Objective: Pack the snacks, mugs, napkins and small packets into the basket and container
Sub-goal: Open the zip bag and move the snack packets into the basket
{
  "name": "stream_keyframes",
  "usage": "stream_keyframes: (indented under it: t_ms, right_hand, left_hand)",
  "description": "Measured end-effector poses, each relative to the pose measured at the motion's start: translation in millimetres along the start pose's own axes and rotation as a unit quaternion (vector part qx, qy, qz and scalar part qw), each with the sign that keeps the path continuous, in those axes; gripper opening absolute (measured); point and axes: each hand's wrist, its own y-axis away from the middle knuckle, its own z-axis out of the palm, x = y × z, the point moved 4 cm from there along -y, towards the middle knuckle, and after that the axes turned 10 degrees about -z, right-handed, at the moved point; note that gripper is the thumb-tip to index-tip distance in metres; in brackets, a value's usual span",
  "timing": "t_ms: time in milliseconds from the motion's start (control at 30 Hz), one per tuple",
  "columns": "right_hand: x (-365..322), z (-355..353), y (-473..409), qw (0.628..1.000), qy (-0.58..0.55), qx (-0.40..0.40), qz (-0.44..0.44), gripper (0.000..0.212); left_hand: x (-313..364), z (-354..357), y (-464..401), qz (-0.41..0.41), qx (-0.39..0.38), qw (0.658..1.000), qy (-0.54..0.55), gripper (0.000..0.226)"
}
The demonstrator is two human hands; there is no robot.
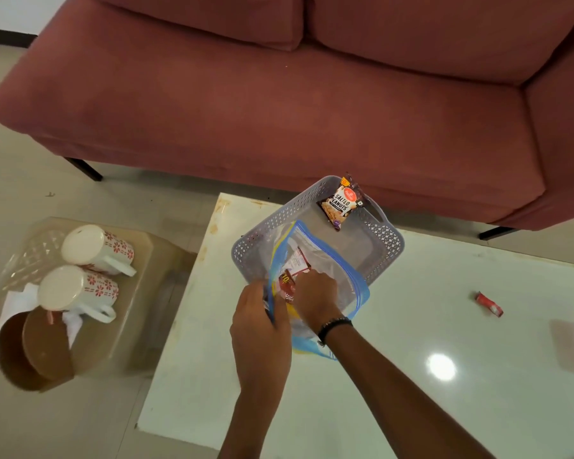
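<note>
We are bagging small packets — left hand (257, 318) pinching the zip bag (328, 276) mouth, right hand (314, 298) closed on a packet (287, 283) inside — next the red packet (489, 304) on the tabletop (411, 409).

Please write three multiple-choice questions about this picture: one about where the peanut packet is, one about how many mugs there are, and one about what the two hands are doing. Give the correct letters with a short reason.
1. Where is the salted peanuts packet?
A. on the sofa
B. in the grey basket, at its far end
C. in the container with the mugs

2. How many mugs stand in the clear container?
A. one
B. two
C. four

3. What are the hands doing?
A. both rest flat on the table
B. the left hand holds the zip bag's edge while the right hand reaches into it
C. each lifts a mug

Answers:
1 B, the packet leans on the far wall of the grey basket.
2 B, two mugs with red flowers sit upside down.
3 B, the left hand pinches the zip bag rim; the right hand is inside.
</note>
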Motion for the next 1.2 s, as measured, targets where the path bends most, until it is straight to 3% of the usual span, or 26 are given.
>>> stream_keyframes:
  t_ms: [133,300,500,667,800,933,1100,1200]
  right_hand:
    - [1,-14,13,0.999,-0.006,0.035,0.000,0.022]
    - [4,-66,46,0.985,-0.034,0.163,-0.040,0.026]
    - [33,-125,71,0.932,-0.174,0.308,-0.079,0.017]
    - [66,-177,92,0.882,-0.184,0.429,-0.060,0.015]
    - [100,-203,97,0.854,-0.179,0.489,-0.020,0.016]
    - [136,-182,67,0.870,-0.149,0.469,0.027,0.014]
    - [169,-106,3,0.935,-0.130,0.317,0.089,0.017]
    - [184,-70,-24,0.953,-0.127,0.248,0.118,0.017]
  left_hand:
    - [-2,-2,-1,-0.008,-0.010,1.000,0.014,0.016]
    - [15,-3,-7,-0.015,-0.024,0.999,0.044,0.033]
    - [42,5,-22,0.032,-0.020,0.997,0.069,0.046]
    - [57,9,-21,0.104,-0.024,0.992,0.063,0.053]
    - [49,13,-21,0.108,-0.021,0.994,-0.007,0.046]
    - [46,16,-19,0.085,-0.011,0.996,-0.032,0.033]
    - [44,21,-21,0.082,-0.020,0.995,-0.060,0.041]
    - [44,23,-21,0.080,-0.031,0.995,-0.058,0.045]
